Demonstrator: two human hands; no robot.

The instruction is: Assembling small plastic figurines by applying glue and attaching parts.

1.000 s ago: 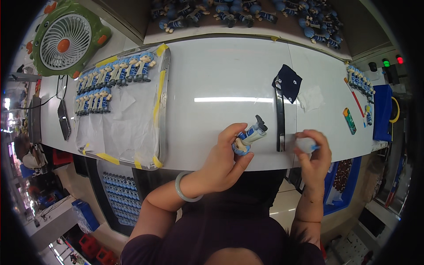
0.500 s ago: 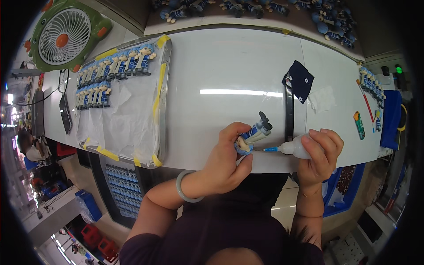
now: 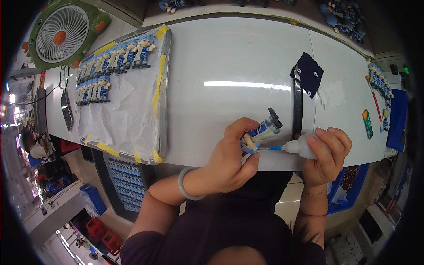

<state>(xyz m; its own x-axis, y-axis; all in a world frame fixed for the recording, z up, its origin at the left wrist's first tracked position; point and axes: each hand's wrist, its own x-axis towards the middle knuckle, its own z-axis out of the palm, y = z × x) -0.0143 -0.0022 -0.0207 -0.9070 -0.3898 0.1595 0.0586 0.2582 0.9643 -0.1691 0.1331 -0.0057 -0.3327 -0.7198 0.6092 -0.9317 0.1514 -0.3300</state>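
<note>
My left hand (image 3: 232, 154) is closed around a small blue-haired figurine (image 3: 264, 129), tipped so that its dark boots point up and to the right. A white squeeze bottle (image 3: 304, 146) with a blue needle tip lies sideways in my right hand (image 3: 329, 152), the fingers wrapped round its body. Its thin needle reaches the figurine's blue head, at or very near the surface; actual contact is too fine to tell. Similar figurines (image 3: 142, 51) lie in rows on a paper-lined tray (image 3: 166, 88) to the left.
A green fan (image 3: 66, 35) stands at the far left. Right of centre are a dark patterned cloth (image 3: 308, 75) on a black strip (image 3: 297, 115) and a white tissue (image 3: 332, 95). Farther right lie a lighter (image 3: 367, 123), a red-handled brush (image 3: 374, 99) and more figurines (image 3: 380, 81).
The whole view has shifted slightly. Both hands keep their grips, and the needle tip now sits closer against the figurine's head.
</note>
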